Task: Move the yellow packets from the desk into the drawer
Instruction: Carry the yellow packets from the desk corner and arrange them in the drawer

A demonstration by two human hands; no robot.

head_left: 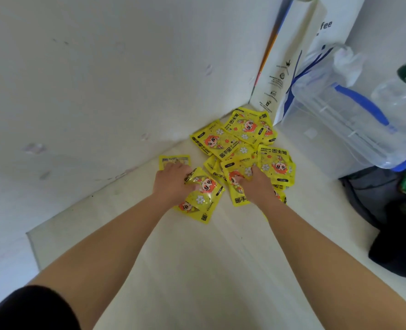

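Yellow packets [241, 148] are lying heaped on the desk [197, 270] at its far corner. The left hand [171, 181] is gripping one packet [203, 194]. The right hand [259, 184] is pressing on the heap, fingers hidden; its grip cannot be determined. No drawer is showing.

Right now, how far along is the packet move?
Nothing looks done: the yellow packets lie heaped in the desk corner, and no drawer is in view. In hand: the left hand and right hand press on near packets. Left: nearly the whole pile.
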